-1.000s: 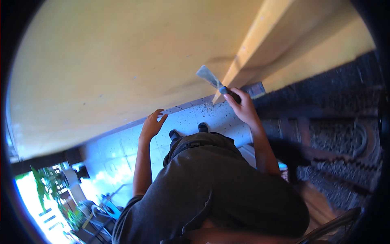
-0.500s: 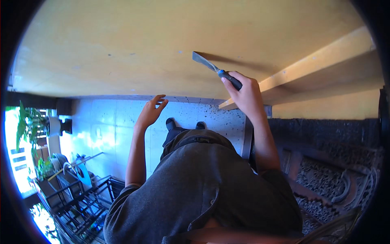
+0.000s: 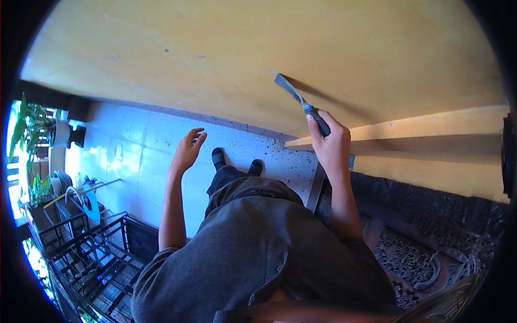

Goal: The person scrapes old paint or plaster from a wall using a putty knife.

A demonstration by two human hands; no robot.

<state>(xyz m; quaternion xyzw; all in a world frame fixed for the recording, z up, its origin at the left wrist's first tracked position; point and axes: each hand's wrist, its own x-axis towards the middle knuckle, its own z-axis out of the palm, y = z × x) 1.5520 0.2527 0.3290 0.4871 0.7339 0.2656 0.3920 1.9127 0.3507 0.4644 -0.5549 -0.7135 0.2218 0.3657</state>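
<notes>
My right hand [image 3: 335, 141] grips the dark handle of a putty knife [image 3: 293, 92]. Its flat metal blade points up and left, with the tip at or very close to the yellow wall [image 3: 344, 37]; I cannot tell whether it touches. A long shadow of the tool falls on the wall to its right. Small pale chips and a dark spot mark the paint to the left of the blade. My left hand [image 3: 188, 148] hangs in front of the wall's base, fingers loosely bent and apart, with nothing in it.
Dark flakes lie on the white tiled floor [image 3: 161, 140] along the wall's foot. A yellow ledge [image 3: 420, 129] juts out at right, above carved dark woodwork [image 3: 414, 253]. A black metal rack [image 3: 107, 253] stands at lower left, near potted plants [image 3: 35, 134].
The view has turned, so the wall and floor edge now slant down to the right. The putty knife appears slightly lower and farther right, still in my right hand. My left hand stays free.
</notes>
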